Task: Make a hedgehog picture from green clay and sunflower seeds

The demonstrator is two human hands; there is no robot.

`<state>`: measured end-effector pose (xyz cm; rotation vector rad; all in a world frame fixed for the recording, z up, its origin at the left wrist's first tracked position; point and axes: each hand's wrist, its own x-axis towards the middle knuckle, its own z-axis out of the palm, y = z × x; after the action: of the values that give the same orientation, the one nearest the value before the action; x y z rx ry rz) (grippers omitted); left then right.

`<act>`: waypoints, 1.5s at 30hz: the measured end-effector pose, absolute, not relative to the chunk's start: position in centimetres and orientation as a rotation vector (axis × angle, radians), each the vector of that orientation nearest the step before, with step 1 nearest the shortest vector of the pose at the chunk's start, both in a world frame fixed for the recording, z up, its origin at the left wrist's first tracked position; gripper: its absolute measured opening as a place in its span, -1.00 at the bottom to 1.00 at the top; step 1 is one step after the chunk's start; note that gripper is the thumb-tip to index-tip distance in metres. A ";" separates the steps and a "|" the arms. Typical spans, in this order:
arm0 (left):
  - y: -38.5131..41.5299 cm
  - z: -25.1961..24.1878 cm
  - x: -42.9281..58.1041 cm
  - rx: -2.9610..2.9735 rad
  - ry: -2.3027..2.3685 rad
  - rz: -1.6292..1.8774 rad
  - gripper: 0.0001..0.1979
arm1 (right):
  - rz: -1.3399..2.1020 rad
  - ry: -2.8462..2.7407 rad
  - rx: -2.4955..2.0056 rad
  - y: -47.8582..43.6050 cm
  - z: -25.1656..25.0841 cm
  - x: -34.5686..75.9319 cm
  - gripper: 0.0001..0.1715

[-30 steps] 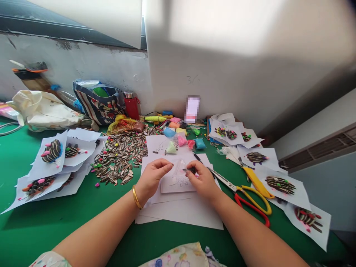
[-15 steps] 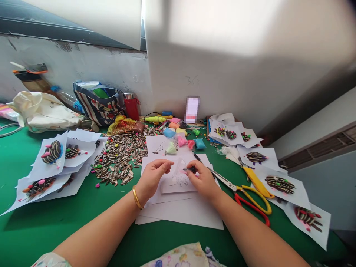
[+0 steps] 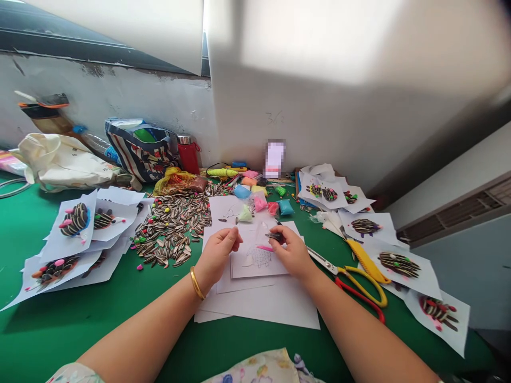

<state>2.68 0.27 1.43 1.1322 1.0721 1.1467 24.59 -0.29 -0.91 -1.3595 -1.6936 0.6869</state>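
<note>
My right hand is closed on a small clear plastic bag with a dark lump in it, which looks like black clay. My left hand, a gold bangle at its wrist, is closed with thumb against curled fingers; anything in them is too small to make out. Between and below the hands lies a white card with a hedgehog drawn in pencil, its snout a pale cream shape. A thin pink stick lies over the drawing. Beneath the card are larger white sheets.
Striped sunflower seeds are heaped left of the papers. Bagged coloured clay, such as a blue packet, lies behind. Scissors and a yellow cutter rest at right. Seed-decorated cards are stacked on both sides.
My left hand has drawn slightly left and down, its fingers more curled. My right hand has risen a little with the dark lump, and the pink stick now shows more fully.
</note>
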 end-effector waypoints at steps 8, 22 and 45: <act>0.4 1.1 2.7 1.140 1.072 1.157 -0.67 | 0.603 -1.771 -1.375 0.0 -1.1 24.9 -0.51; 0.0 2.2 3.0 1.217 1.081 1.113 -0.70 | 0.372 -2.148 -1.502 0.0 -1.4 25.0 -0.33; 0.5 1.2 2.5 1.674 1.189 1.221 -0.82 | 0.312 -2.416 -1.344 -1.1 -0.3 24.3 -0.53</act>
<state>2.49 0.46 1.21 1.6736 1.1886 1.2208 24.29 -1.12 -0.35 -1.3438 -2.4160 0.3117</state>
